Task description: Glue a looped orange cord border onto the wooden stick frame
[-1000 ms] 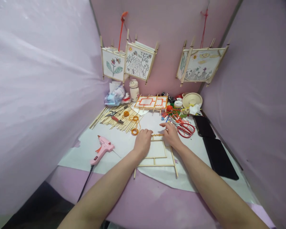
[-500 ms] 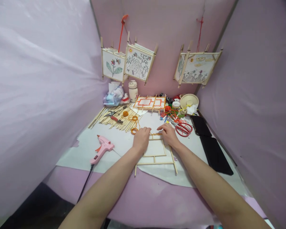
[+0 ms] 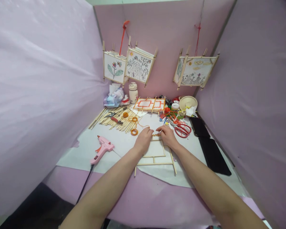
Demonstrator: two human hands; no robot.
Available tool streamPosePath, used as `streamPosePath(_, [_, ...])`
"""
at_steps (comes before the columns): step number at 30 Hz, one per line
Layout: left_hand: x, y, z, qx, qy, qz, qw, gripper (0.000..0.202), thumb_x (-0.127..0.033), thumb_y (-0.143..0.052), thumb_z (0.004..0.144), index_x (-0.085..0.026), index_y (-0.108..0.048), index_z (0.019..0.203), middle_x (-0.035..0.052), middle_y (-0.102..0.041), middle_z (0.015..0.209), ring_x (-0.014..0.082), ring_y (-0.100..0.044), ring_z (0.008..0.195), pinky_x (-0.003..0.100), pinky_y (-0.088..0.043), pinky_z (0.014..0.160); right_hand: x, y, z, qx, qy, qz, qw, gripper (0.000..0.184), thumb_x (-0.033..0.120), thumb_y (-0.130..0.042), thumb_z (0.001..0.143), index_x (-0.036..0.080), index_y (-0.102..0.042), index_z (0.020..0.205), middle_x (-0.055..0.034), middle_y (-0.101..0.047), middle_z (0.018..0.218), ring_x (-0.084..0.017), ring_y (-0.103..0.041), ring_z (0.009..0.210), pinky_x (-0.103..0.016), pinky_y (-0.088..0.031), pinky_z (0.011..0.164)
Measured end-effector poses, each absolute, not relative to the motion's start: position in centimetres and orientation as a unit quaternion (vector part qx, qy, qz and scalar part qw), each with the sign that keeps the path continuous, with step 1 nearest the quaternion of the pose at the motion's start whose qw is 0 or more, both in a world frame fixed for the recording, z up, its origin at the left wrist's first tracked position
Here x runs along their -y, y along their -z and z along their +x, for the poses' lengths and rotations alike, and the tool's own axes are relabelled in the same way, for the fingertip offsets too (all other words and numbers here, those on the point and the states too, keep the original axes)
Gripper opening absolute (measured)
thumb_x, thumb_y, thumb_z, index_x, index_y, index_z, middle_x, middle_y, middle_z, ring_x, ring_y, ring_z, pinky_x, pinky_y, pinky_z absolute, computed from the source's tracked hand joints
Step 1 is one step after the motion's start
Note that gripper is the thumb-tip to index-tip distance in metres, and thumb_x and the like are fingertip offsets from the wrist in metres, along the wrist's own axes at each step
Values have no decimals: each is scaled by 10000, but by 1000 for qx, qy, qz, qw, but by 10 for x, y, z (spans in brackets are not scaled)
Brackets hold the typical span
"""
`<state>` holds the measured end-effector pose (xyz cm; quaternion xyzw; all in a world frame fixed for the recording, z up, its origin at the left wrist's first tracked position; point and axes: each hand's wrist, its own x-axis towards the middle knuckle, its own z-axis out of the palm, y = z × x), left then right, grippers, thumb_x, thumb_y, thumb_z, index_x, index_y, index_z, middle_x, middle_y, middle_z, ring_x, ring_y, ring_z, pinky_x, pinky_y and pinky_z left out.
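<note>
A frame of thin wooden sticks [image 3: 154, 164] lies on the white sheet, with a smaller stick rectangle inside it. Along its far stick runs a twisted orange cord [image 3: 156, 135]. My left hand [image 3: 143, 140] is closed at the far left corner, and a strand of the cord trails from its fingertips towards the left. Across from it, my right hand [image 3: 168, 136] has its fingers bent and pinched at the cord's right end. Both hands rest over the far side of the frame and hide its corners.
A pink glue gun [image 3: 103, 148] lies left. Behind are loose sticks [image 3: 114, 122], pliers [image 3: 116, 120], an orange cord coil [image 3: 134, 132] and a decorated stick panel [image 3: 149, 104]. Red scissors [image 3: 182, 130] and black phone-like slabs [image 3: 214, 156] lie right. Stick lanterns [image 3: 139, 65] hang behind.
My left hand has shifted slightly right, closer to my right hand, and the cord strand has been drawn along with it. The view has tilted up a little.
</note>
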<state>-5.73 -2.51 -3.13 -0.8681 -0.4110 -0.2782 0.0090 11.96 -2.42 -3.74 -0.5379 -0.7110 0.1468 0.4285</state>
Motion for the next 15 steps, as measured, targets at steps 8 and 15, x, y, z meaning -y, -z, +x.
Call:
streamPosePath(8, [24,37,-56,391,294,-872,-8,227,-32,-432,883,-135,-575,1026,114,-586,1046,233,-549,1071,392,-479,943,1,20,107,677,-290,-557,383,250,205,-448,867,183,-625,1041,-45,-714,937,-163,-631,888,-301,-450,843])
streamPosePath(15, [24,36,-53,409,286,-867,-9,191,-30,-425,862,-121,-579,929,131,-607,990,246,-562,1000,409,-494,910,-27,14,78,666,-338,-545,381,213,262,-590,806,159,-613,991,-46,-727,819,-148,-652,683,-252,-489,630])
